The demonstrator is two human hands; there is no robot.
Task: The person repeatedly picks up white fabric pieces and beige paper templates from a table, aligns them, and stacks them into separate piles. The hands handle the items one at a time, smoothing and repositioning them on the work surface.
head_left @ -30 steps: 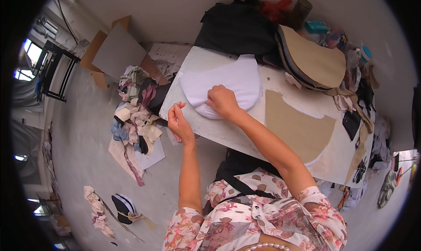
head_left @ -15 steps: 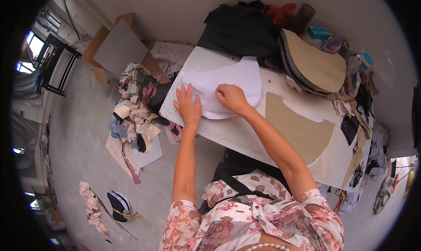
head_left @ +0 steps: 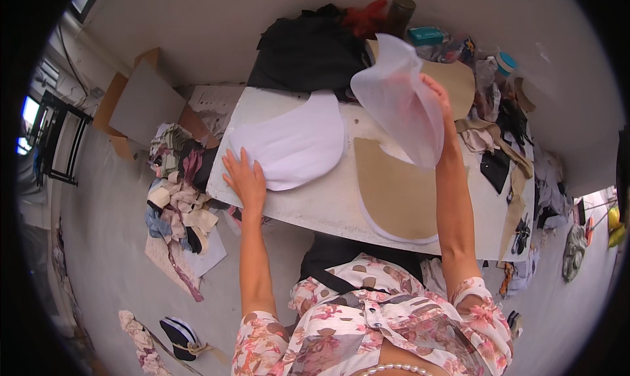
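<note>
In my raised right hand point(head_left: 438, 99) is a thin, sheer white fabric piece point(head_left: 397, 104), its curved edges hanging over the right half of the table. The fingers are partly hidden behind it. My left hand point(head_left: 247, 181) lies flat with fingers spread at the left edge of a stack of white fabric pieces point(head_left: 298, 143) cut to a curved shape. Below the lifted piece, a tan curved piece point(head_left: 394, 195) rests on the table, with a white layer showing along its lower edge.
A black cloth pile point(head_left: 308, 54) and a tan stack point(head_left: 453, 81) occupy the white table's point(head_left: 315, 202) far side. Tan strips point(head_left: 522, 179) and small scissors point(head_left: 522, 235) lie at the right. Fabric scraps point(head_left: 180, 205) heap on the floor left of a cardboard box point(head_left: 147, 100).
My right hand has lifted one sheer white piece off the stack and carried it right, over the tan piece. My left hand stays at the stack's edge. The view has shifted right.
</note>
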